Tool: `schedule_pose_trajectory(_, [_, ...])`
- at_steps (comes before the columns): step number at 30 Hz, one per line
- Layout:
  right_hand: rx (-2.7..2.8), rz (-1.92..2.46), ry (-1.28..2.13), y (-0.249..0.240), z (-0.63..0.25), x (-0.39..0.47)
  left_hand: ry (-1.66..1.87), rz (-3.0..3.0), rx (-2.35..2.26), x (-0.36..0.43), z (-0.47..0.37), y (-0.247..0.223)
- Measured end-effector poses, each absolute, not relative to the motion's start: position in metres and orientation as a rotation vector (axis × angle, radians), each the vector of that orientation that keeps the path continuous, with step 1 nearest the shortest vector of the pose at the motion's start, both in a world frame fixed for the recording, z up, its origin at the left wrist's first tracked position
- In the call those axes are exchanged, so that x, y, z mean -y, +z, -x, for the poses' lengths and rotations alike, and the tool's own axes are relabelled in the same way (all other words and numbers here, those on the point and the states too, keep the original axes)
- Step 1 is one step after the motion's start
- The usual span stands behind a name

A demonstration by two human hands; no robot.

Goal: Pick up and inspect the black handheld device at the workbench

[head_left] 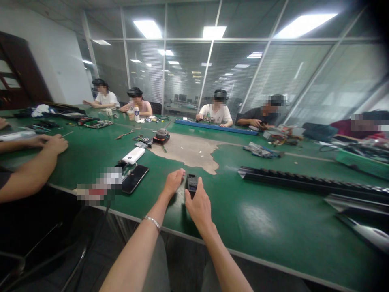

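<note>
A small black box-shaped device (192, 181) with openings in its visible faces stands on the green table (258, 219) in front of me. My right hand (199, 202) grips it from the near right side, thumb at its left and fingers along its right; the palm hides its lower part. Just left of the device is my left hand (175, 181), a bracelet on its wrist. Its fingers are loosely bent toward the device, with a narrow gap between, and nothing shows in them.
Left of my hands lie a dark smartphone (135, 179) and a white power bank (133, 155). Bare brown patch (188, 148) ahead. Long black strips (291, 180) lie right, a green basket (361, 161) beyond. Several people sit around; a co-worker's hands (51, 142) rest at left.
</note>
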State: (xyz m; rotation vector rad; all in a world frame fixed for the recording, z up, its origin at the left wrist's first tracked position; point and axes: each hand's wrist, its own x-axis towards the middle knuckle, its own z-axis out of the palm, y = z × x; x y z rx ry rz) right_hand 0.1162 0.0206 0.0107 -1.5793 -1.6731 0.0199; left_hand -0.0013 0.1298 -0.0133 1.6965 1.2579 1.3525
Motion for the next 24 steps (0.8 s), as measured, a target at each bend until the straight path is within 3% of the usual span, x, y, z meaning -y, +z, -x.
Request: schedule_pose_trajectory(24, [1.599,1.596,0.077,0.0033,-0.1168,-0.0233,1.34,-1.696,-1.25,-0.132,0.0022,-0.0148])
